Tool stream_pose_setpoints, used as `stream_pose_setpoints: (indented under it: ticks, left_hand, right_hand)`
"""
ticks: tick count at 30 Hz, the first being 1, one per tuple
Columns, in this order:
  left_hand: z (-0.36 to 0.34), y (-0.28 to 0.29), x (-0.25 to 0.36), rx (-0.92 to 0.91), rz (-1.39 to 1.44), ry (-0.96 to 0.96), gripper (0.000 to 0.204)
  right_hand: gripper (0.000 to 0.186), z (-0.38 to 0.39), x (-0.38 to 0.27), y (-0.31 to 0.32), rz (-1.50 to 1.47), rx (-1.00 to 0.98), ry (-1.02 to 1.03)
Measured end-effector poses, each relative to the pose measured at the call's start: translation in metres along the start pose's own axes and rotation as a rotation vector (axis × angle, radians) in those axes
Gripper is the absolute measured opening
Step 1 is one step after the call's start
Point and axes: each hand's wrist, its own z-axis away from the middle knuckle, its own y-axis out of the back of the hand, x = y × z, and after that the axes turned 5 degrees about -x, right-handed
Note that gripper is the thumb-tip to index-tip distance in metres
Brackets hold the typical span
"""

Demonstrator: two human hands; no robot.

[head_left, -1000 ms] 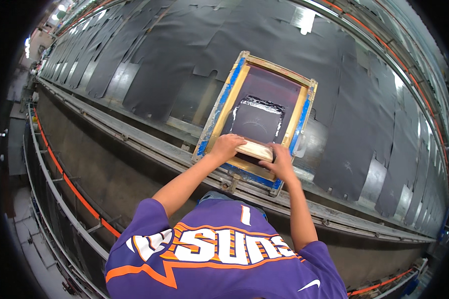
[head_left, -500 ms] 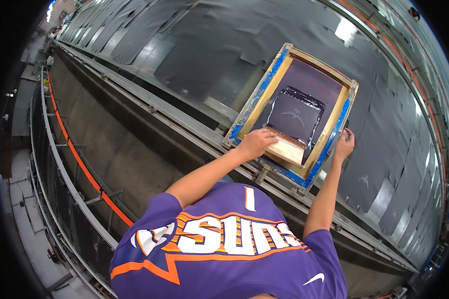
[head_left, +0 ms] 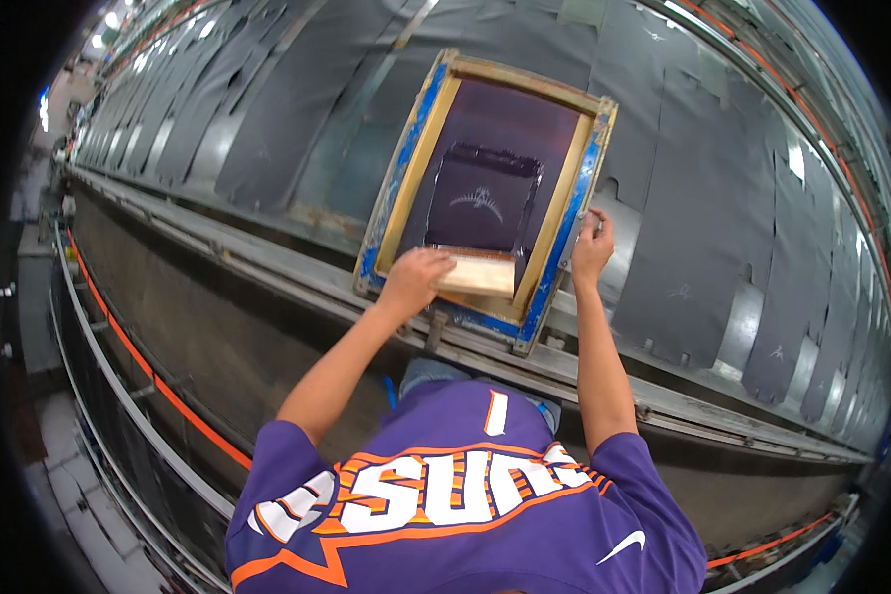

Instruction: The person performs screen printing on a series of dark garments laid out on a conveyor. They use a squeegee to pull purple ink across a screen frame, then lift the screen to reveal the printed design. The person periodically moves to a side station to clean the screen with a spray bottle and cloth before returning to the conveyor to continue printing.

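A screen-printing frame (head_left: 580, 148), wooden with blue tape along its edges, rests on the long table. Its dark mesh holds a square bordered with glossy dark ink (head_left: 480, 183), with a faint pale design inside. My left hand (head_left: 418, 277) is closed on the left part of a pale wooden squeegee (head_left: 480, 275) lying across the frame's near end. My right hand (head_left: 592, 246) is closed on the frame's outer right side at a small metal fitting, partly hidden by the fingers.
Overlapping dark grey sheets (head_left: 693, 238), some with small pale prints, cover the metal table. A metal rail (head_left: 198, 238) runs along its near edge. Railings with orange strips (head_left: 148, 366) curve at left, with another rail at the far side.
A second ago both hands gripped the squeegee; my right hand has since moved to the frame's right side. The view has shifted, and the pale design shows more clearly.
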Motion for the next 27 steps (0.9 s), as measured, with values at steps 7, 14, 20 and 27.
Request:
stream_pose_setpoints:
  ticks: [7, 14, 20, 27]
  left_hand:
    - [0.034, 0.002, -0.031, 0.004, -0.017, 0.017, 0.051]
    - [0.011, -0.010, -0.047, 0.014, -0.095, -0.107, 0.049]
    - [-0.162, 0.042, -0.089, -0.200, 0.044, 0.104, 0.037]
    - [-0.149, 0.009, -0.094, -0.143, 0.018, 0.109, 0.036]
  right_hand:
    - [0.020, 0.008, -0.007, -0.028, 0.093, 0.021, -0.037]
    - [0.028, 0.001, -0.002, -0.005, 0.501, -0.195, 0.034]
    - [0.039, -0.018, -0.119, -0.034, 0.703, -0.618, 0.455]
    - [0.038, 0.015, -0.051, -0.077, 0.697, -0.521, 0.376]
